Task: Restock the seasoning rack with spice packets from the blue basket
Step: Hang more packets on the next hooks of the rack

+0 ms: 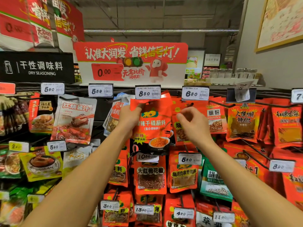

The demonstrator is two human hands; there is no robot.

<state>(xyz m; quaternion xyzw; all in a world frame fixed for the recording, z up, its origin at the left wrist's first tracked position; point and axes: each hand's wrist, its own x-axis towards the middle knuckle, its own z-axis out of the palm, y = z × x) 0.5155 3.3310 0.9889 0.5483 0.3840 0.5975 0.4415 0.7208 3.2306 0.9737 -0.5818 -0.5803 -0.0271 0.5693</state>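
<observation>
Head view: my left hand [129,117] pinches top-left corner of red spice packet [151,128], hanging upright, long axis vertical, top at peg under 8.50 tag [147,92]. My right hand [194,123] just beside its right edge, fingers loosely curled, holds nothing. Left hand nearer. Blue basket not in view.

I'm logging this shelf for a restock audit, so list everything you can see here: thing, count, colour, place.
Held spice packet: one, red and black, top row centre, under the 8.50 tag.
Hanging packets: many, mostly red, on hooks across the rack.
White sauce packet: one, upper left.
Green packet: one, lower right of centre.
Price tags: many, white, on hook ends.
Promo sign: one, red and white, above the rack.
Dry seasoning sign: one, black, upper left.
Left hand: grips the held packet's left edge.
Right hand: fingers loosely curled, holding nothing.
</observation>
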